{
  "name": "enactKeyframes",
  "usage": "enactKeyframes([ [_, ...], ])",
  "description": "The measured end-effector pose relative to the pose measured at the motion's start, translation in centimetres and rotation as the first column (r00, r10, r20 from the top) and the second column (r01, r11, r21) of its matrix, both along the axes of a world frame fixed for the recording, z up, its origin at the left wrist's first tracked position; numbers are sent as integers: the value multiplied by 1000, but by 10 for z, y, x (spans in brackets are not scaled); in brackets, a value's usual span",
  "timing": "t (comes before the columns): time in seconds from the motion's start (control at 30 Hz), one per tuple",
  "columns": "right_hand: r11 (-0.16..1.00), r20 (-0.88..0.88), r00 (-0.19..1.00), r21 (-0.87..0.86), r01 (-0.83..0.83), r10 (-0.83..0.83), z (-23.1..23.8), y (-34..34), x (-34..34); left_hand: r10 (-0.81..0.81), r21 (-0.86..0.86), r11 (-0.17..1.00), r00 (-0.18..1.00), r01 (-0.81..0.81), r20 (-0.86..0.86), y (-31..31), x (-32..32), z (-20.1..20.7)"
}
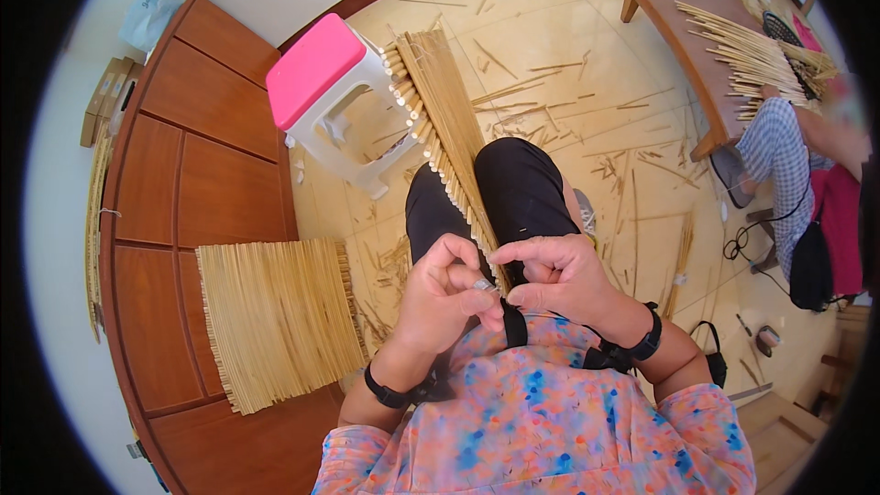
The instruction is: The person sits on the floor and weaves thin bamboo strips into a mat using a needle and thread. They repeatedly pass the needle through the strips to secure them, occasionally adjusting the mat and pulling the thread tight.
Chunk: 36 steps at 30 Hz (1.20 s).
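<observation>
Over my lap lies a long bundle or rolled mat of straw-coloured stalks [446,96], its pale cut ends in a row along the left side. My left hand [445,298] is at the bundle's near end, thumb and fingers closed in a pinch. A small silvery piece [484,284] shows at those fingertips; its kind is too small to tell. Close beside it, my right hand [568,282] points its forefinger and thumb toward the left, a gap between them, with the other fingers curled. Nothing can be made out in that gap.
A flat stalk mat [280,321] lies on brown wooden panelling [229,188] at left. Ahead stands a white stool with a pink seat [316,69]. Stalk scraps [632,170] litter the tiled floor. At right, another person [779,147] sits by a wooden table [674,27] bearing loose stalks [742,50].
</observation>
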State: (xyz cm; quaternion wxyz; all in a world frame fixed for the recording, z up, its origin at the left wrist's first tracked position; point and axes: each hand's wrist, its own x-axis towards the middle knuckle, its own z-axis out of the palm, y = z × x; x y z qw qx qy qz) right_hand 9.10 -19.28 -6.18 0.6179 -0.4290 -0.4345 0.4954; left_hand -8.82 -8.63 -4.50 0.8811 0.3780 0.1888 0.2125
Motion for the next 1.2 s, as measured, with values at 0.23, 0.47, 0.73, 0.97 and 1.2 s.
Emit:
enactKeyframes([
  [0.23,999,-225,973,5,-51,50,3,3,-20,-33,-94,995,995,42,93,-2,-3,-10],
  [0.47,988,149,984,-111,110,-93,1,5,-16,60,358,933,992,-15,-115,-1,-4,-3],
  [0.73,975,97,981,-130,181,-169,-6,10,-17,373,936,351,922,-39,-101,-6,7,3],
  [0.97,966,88,979,-167,198,-186,-13,13,-18,453,997,58,891,-47,15,-4,11,5],
  [1.2,903,33,929,-225,365,-368,-7,14,-19,526,999,17,850,-36,22,-2,8,4],
])
